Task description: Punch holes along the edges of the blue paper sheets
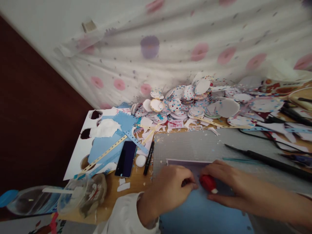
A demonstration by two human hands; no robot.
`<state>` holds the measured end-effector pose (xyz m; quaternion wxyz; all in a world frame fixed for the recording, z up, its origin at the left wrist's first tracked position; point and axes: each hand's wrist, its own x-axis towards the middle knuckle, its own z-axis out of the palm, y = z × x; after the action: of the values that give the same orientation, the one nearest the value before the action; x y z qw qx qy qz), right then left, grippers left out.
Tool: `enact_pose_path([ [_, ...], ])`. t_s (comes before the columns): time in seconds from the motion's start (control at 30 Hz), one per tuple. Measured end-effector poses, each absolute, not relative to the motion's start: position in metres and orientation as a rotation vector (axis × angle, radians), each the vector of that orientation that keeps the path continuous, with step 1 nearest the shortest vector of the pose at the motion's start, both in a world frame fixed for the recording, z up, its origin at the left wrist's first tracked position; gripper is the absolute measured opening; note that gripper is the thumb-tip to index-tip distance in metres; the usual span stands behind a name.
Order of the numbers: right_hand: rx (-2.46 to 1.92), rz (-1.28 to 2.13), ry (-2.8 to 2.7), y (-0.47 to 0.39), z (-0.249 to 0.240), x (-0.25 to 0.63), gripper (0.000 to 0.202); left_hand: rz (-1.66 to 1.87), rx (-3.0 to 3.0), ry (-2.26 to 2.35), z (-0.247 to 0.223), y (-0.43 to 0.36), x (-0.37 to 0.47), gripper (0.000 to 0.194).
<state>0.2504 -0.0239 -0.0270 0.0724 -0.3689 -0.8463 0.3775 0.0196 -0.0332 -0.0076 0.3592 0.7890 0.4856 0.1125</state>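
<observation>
My right hand [226, 182] curls its fingers and thumb around a small rounded red thing with a white tip [207, 183]; its exact kind is unclear. Close by on the left, my left hand [173, 185] has thumb and fingertips pinched together above the sheet, and whatever they hold is hidden. Both hands rest over a blue sheet [195, 214] with small punched holes along its edge. A purplish-grey panel with a white rim [188, 162] shows behind the fingers. Under everything lies a grey cutting mat [190, 143].
Piled paper circles [180, 100] line the back along a flowered curtain [170, 48]. Left of the mat lie a phone [126, 158], a black marker [149, 158] and paper strips. A black pen-like tool with a cord [270, 162] is at right. A plastic bottle [31, 200] lies lower left.
</observation>
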Motion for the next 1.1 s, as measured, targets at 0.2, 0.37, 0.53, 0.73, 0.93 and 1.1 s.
enact_pose_path([
  [0.2,-1.185,1.21,-2.514,-0.017,-0.014,0.248,0.028,0.299,2.125,1.244,-0.005,-0.038,0.019,0.006],
  [0.37,-1.155,1.278,-2.458,-0.016,-0.02,0.25,0.021,0.318,2.037,1.301,-0.007,-0.038,0.019,0.006],
  [0.53,-1.113,1.252,-2.374,-0.019,-0.032,0.249,0.021,0.358,1.983,1.294,-0.005,-0.038,0.022,0.017],
  [0.73,-1.136,1.079,-2.38,-0.019,-0.024,0.248,0.013,0.329,2.007,1.324,-0.001,-0.037,0.03,0.005],
  [0.93,-1.096,1.098,-2.389,-0.018,-0.018,0.246,0.012,0.352,2.066,1.343,-0.005,-0.035,0.03,0.004],
  [1.1,-1.096,1.191,-2.37,-0.022,-0.024,0.249,0.016,0.363,2.068,1.365,-0.005,-0.036,0.029,0.002],
])
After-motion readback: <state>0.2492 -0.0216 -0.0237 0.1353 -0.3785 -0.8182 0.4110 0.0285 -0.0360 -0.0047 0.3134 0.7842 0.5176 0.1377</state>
